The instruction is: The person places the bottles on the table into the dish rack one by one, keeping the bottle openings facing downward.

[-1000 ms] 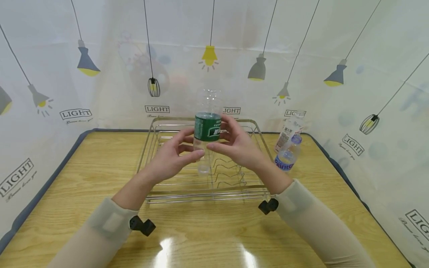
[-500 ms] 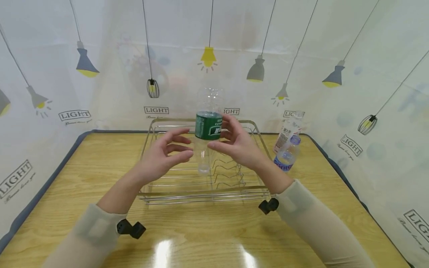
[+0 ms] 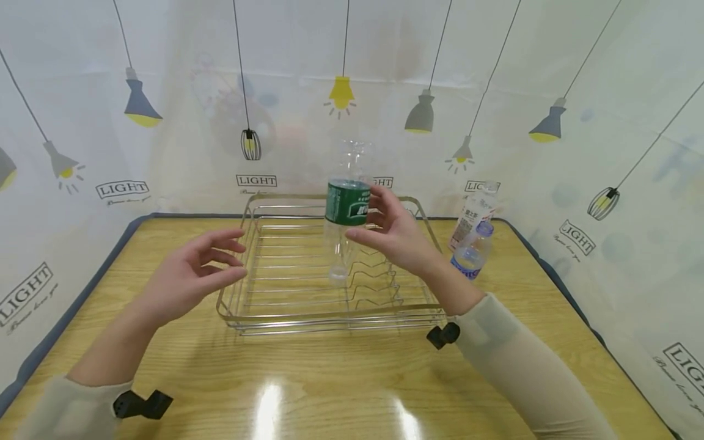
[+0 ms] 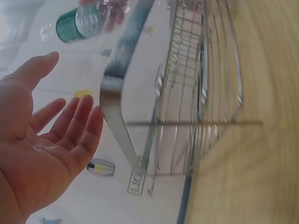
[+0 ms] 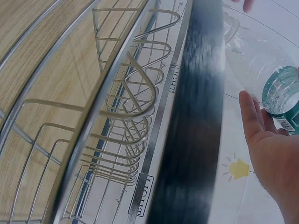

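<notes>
Bottle (image 3: 348, 203) rests in right fingers (image 3: 367, 238), left fingers (image 3: 221, 236) loose; only head view shows sleeves (image 3: 525, 360).

1. Right sleeve (image 3: 530, 366): long, plain pale cream, lightly creased well above the right cuff (image 3: 470, 315).
2. A greyish band (image 3: 493, 327) shows through just above the right cuff.
3. Black blocky device (image 3: 443, 335) beside the right cuff.
4. Across from the right cuff, a matching left sleeve (image 3: 68, 410) with a black twin device (image 3: 143, 404).
</notes>
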`<state>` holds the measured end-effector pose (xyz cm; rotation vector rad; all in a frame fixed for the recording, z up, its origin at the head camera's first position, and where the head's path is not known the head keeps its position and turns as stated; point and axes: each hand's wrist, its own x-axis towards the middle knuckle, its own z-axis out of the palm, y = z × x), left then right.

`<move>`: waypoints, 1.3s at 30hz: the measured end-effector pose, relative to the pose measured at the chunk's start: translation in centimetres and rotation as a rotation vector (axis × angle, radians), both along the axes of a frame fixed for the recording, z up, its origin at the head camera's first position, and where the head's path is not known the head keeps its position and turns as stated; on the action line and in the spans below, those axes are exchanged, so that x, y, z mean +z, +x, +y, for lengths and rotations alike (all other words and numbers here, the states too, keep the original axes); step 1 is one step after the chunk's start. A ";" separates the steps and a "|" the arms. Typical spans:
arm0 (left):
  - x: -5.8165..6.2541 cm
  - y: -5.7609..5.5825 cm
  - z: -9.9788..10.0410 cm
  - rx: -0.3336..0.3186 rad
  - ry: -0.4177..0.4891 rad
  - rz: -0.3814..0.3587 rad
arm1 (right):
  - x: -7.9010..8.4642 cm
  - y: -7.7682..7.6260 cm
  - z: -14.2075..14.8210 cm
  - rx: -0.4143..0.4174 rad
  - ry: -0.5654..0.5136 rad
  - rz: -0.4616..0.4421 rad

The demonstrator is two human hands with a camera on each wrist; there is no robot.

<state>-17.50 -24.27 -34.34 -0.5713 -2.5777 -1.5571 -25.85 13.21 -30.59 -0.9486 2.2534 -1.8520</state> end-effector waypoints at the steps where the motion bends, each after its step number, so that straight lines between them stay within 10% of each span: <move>1: -0.3 0.2 -0.5 0.011 -0.008 0.012 | 0.0 0.0 0.0 -0.002 0.000 0.001; 14: -3.9 1.7 -3.4 0.050 -0.200 -0.073 | 0.3 -0.5 -0.3 -0.021 0.013 -0.001; 39: -6.0 2.1 -3.3 0.065 -0.102 -0.131 | 2.7 -3.2 -4.8 -0.072 0.023 -0.027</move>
